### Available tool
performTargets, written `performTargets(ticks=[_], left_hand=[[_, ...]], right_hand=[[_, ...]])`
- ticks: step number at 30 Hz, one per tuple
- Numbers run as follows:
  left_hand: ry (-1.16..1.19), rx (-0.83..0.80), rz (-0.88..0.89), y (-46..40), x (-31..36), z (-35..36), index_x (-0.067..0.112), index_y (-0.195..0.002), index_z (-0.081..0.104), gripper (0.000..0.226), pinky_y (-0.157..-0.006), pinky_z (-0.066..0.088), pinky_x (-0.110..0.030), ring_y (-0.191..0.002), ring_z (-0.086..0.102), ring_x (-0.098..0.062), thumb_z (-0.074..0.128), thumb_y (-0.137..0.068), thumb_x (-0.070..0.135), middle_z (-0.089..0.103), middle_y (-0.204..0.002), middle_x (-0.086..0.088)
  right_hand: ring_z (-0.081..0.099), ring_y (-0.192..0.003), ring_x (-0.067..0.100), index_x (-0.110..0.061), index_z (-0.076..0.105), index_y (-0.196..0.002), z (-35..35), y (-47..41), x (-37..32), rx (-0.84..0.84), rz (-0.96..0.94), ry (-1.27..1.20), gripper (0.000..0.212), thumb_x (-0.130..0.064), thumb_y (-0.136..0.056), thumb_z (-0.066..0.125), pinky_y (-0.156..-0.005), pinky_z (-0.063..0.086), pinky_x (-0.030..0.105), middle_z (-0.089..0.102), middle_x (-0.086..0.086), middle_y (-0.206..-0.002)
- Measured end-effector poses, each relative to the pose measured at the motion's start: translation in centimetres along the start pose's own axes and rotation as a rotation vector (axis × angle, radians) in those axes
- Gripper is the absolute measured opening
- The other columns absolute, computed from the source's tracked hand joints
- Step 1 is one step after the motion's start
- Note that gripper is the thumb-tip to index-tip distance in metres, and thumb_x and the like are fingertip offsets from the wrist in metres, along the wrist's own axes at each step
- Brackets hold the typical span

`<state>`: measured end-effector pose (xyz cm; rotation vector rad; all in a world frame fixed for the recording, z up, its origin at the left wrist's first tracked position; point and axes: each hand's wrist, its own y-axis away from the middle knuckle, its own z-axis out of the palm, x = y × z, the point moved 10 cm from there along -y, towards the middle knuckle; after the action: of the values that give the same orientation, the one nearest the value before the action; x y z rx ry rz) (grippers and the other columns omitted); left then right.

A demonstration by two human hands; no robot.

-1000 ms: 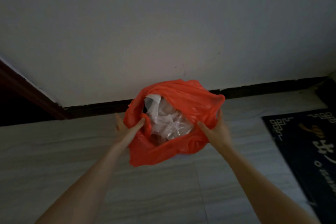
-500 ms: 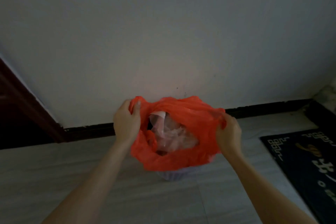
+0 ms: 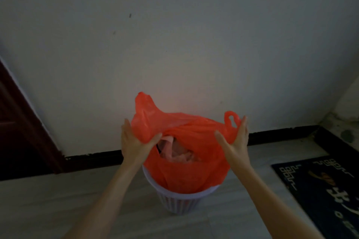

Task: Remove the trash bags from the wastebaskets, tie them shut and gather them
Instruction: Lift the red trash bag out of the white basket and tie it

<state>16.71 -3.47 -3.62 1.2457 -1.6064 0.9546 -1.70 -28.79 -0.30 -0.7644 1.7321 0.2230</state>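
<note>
An orange-red trash bag with crumpled paper inside is partly lifted above a white slatted wastebasket on the floor by the wall. Its bottom still sits inside the basket. My left hand pinches the bag's left handle flap between thumb and fingers. My right hand grips the bag's right side just under the looped handle. The bag's mouth hangs open between my hands.
A plain wall with a dark baseboard stands right behind the basket. A dark wooden door frame is at the left. A dark doormat with pale lettering lies on the grey tiled floor at the right.
Both hands have pulled the bag's edges up and apart, so its handles now stand free. The bag has risen and the white wastebasket shows clearly below it.
</note>
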Motion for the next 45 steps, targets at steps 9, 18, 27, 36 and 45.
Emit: performTargets(ticks=[9, 18, 27, 36, 45], left_hand=[[0.091, -0.360, 0.007, -0.8, 3.7, 3.9, 0.008, -0.128, 0.045, 0.055, -0.087, 0.050, -0.027, -0.100, 0.060, -0.020, 0.069, -0.079, 0.009, 0.060, -0.122, -0.012], [-0.043, -0.123, 0.188, 1.7, 7.7, 2.1, 0.001, -0.082, 0.065, 0.031, -0.071, 0.045, -0.033, -0.077, 0.059, -0.022, 0.047, -0.094, 0.024, 0.065, -0.077, -0.013], [0.183, -0.159, -0.002, 2.9, 4.3, 5.5, 0.018, -0.059, 0.039, 0.042, -0.034, 0.031, -0.008, -0.037, 0.047, -0.003, 0.029, -0.099, 0.020, 0.046, -0.042, 0.008], [0.412, -0.298, -0.200, 2.6, 2.6, 7.4, 0.014, -0.075, 0.042, 0.026, -0.048, 0.038, -0.023, -0.042, 0.043, -0.009, 0.040, -0.081, -0.012, 0.042, -0.054, -0.001], [-0.072, -0.110, 0.167, 2.1, 3.7, 5.7, 0.014, -0.107, 0.060, 0.023, -0.086, 0.051, -0.045, -0.089, 0.066, -0.031, 0.040, -0.095, 0.013, 0.069, -0.093, -0.015]], right_hand=[[0.055, -0.066, -0.007, 0.005, 0.062, -0.107, 1.4, -2.5, -2.3, -0.121, -0.043, 0.125, 0.023, -0.003, -0.090, 0.049, -0.058, 0.041, 0.011, 0.067, 0.010, -0.084], [0.044, -0.038, -0.003, -0.024, 0.043, -0.070, -0.6, -4.5, -7.4, 0.067, -0.140, -0.208, 0.032, -0.009, -0.096, 0.031, -0.050, 0.038, 0.024, 0.043, -0.003, -0.060], [0.032, -0.134, 0.019, -0.021, 0.008, -0.145, 1.4, 0.2, 1.4, -0.321, -0.143, 0.244, 0.104, -0.052, -0.065, 0.067, -0.111, 0.029, 0.037, 0.030, 0.006, -0.147], [0.064, -0.088, 0.032, 0.006, 0.063, -0.100, 2.0, -1.4, 3.0, -0.433, 0.153, 0.230, 0.023, -0.013, -0.088, 0.057, -0.088, 0.050, 0.047, 0.066, 0.028, -0.102], [0.055, -0.064, 0.006, 0.000, 0.065, -0.089, 1.6, -1.0, 2.7, -0.202, 0.155, -0.148, 0.018, -0.015, -0.090, 0.055, -0.065, 0.046, 0.030, 0.058, 0.009, -0.075]])
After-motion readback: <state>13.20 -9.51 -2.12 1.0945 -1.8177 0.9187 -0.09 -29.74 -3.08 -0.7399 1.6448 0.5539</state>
